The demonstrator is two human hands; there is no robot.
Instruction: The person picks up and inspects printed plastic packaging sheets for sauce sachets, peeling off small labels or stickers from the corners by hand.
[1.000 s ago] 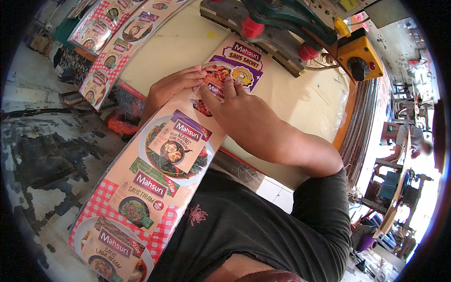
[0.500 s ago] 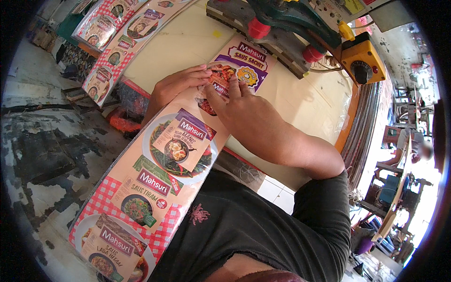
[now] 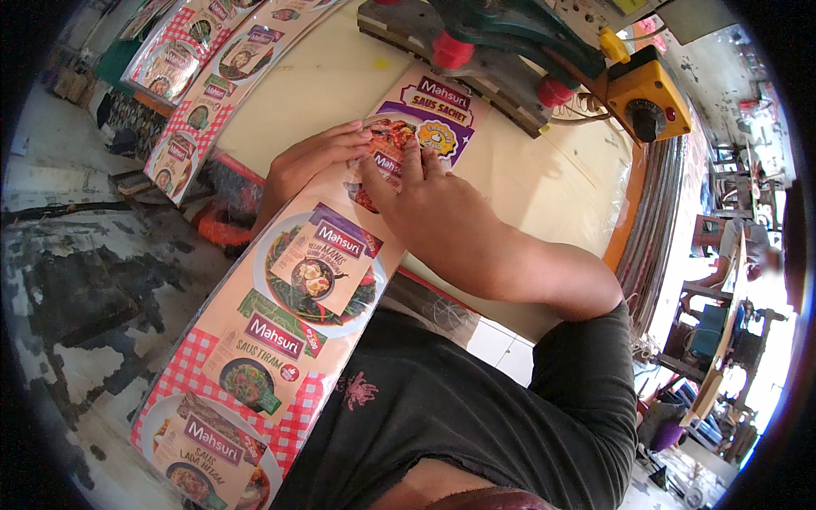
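Over the tabletop edge, one strip is apparently being steadied: the left hand lies at its side, fingers straight, grip hidden; the right hand lies spread on top, clasping nothing. Shifting it likely calls for both hands together. Two other strips, one machine.

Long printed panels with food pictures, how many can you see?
3: the near panel, touched by the left hand and right hand; the middle panel and the outer panel, side by side at the upper left. Others may be hidden beneath.
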